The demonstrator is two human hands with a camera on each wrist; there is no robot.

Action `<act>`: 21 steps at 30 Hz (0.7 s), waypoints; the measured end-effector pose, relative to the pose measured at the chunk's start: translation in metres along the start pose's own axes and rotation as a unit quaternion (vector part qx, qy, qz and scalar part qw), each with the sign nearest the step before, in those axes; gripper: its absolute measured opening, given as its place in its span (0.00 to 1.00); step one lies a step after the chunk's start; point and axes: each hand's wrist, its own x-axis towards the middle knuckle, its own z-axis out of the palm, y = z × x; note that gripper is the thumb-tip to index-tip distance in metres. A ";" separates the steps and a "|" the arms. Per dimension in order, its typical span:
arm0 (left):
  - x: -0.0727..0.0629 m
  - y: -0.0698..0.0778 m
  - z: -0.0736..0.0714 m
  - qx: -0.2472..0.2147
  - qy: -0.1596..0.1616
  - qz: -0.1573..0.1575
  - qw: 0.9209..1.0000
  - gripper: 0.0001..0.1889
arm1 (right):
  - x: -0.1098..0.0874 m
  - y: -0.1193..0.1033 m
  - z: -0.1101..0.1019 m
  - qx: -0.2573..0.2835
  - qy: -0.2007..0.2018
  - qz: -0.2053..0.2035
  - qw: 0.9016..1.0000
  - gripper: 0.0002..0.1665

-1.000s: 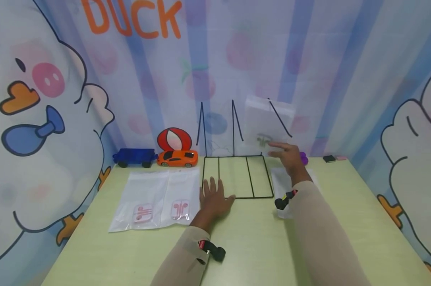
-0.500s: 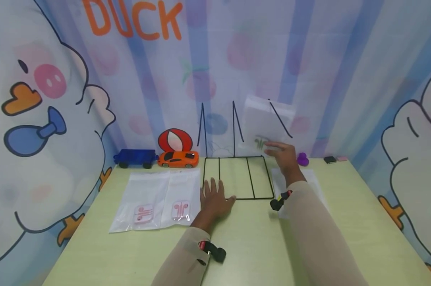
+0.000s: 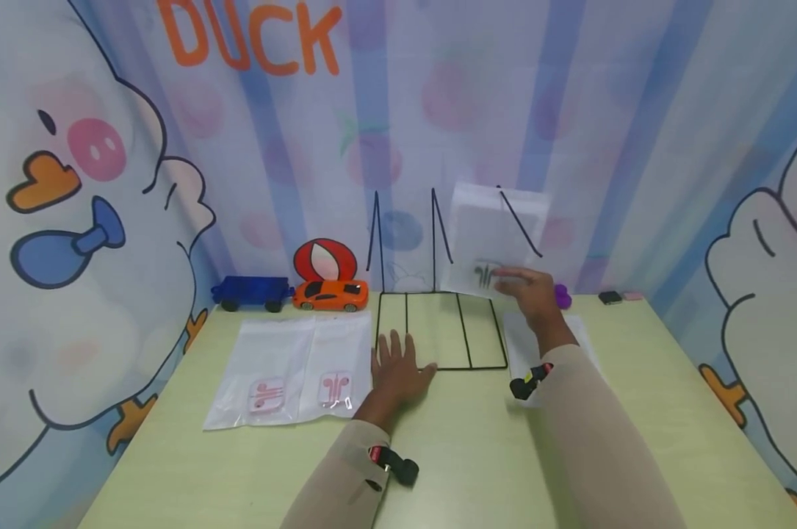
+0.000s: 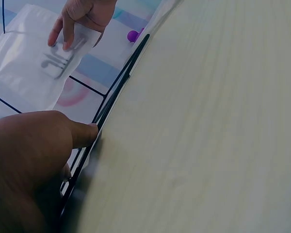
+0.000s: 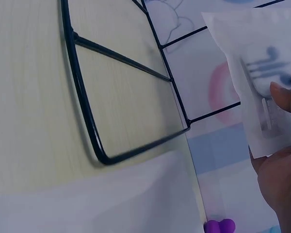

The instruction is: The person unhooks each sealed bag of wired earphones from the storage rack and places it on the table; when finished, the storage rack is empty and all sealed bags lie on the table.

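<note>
My right hand [image 3: 535, 297] pinches the lower right part of a white plastic bag [image 3: 487, 228] with earphones inside, as the right wrist view shows with the hand's thumb or finger on the front of the bag [image 5: 262, 43]. The bag stands upright at the right hook of a black wire rack [image 3: 484, 367]; that hook's arm crosses its front. My left hand [image 3: 398, 376] rests on the front left of the rack base with its fingers spread. In the left wrist view, the left thumb [image 4: 82, 134] touches the front bar.
Two similar bags with pink earphones [image 3: 275, 353] lie left of the rack. Another white bag [image 3: 579, 334] lies partly under the right arm. Along the back are a blue wagon [image 3: 251, 292], an orange toy car [image 3: 330, 295], a purple toy [image 3: 562, 296] and a small black item [image 3: 610, 297].
My right hand shifted slightly left, then back right and a little lower. The held bag's lower end moved with it and the bag now hangs straighter. My left hand stayed put.
</note>
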 end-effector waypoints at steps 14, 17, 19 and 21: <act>0.006 -0.003 0.005 0.004 -0.008 -0.007 1.000 0.47 | -0.021 -0.017 -0.038 -0.129 -0.046 -0.022 0.990 0.25; 0.006 -0.003 0.006 0.003 -0.008 -0.007 1.000 0.47 | -0.027 -0.021 -0.048 -0.146 -0.059 -0.024 0.987 0.25; 0.006 -0.003 0.007 0.006 -0.010 -0.008 1.000 0.47 | -0.031 -0.023 -0.055 -0.156 -0.065 -0.031 0.985 0.25; 0.006 -0.003 0.006 0.002 -0.005 -0.006 1.000 0.47 | -0.036 -0.024 -0.060 -0.171 -0.069 -0.035 0.982 0.25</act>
